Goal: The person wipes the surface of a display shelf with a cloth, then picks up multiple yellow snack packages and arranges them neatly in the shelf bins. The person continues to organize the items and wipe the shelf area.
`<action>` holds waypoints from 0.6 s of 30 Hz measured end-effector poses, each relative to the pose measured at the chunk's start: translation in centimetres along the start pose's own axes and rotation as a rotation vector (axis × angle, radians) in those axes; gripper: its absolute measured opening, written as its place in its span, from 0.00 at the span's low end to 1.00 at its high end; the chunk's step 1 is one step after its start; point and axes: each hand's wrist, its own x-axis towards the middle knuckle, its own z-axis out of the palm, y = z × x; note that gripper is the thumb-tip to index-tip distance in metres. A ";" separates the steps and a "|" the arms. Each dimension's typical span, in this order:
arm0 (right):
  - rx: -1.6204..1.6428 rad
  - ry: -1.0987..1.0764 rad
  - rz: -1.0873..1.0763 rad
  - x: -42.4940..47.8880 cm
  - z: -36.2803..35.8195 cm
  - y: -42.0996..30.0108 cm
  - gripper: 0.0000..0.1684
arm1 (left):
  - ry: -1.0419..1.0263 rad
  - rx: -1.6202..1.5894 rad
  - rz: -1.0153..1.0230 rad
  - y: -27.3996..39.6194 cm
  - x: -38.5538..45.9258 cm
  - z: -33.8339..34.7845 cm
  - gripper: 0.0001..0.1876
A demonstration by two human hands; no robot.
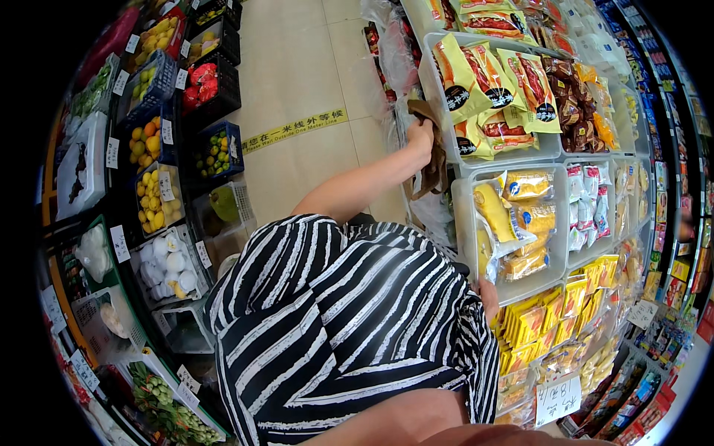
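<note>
My left arm reaches across in front of my striped shirt. My left hand (421,136) grips a brown cloth (432,173), which hangs beside the outer wall of a translucent plastic bin (507,159) of wrapped bread in yellow packets (488,81). Lower down, part of my right hand (489,301) shows past my sleeve, at the near corner of another translucent bin (460,214). That bin holds wrapped yellow bread rolls (530,214). Most of the right hand is hidden, so its grip cannot be made out.
More bins hold brown-wrapped snacks (574,106), small white packets (588,198) and yellow packets (535,323). A handwritten price card (558,398) stands at lower right. Crates of lemons (159,200) and limes (215,159) line the left. A yellow floor strip (295,129) crosses the tiled aisle.
</note>
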 end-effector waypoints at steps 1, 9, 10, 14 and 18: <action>0.017 0.028 -0.002 -0.2 0.1 0.0 0.20 | 0.018 -0.001 0.146 1.7 -0.4 0.4 0.14; -0.020 0.084 -0.033 -0.1 0.2 -0.5 0.20 | 0.086 0.228 0.705 13.2 8.6 2.4 0.18; -0.032 0.084 -0.019 -0.2 0.2 -0.7 0.21 | 0.155 0.333 0.702 13.9 7.3 2.5 0.20; -0.037 0.074 -0.011 -0.2 -0.3 -1.4 0.20 | 0.092 0.184 0.291 9.7 7.1 1.9 0.22; -0.062 0.097 -0.060 -0.4 0.1 -0.5 0.21 | 0.126 0.199 0.143 2.7 3.6 0.8 0.20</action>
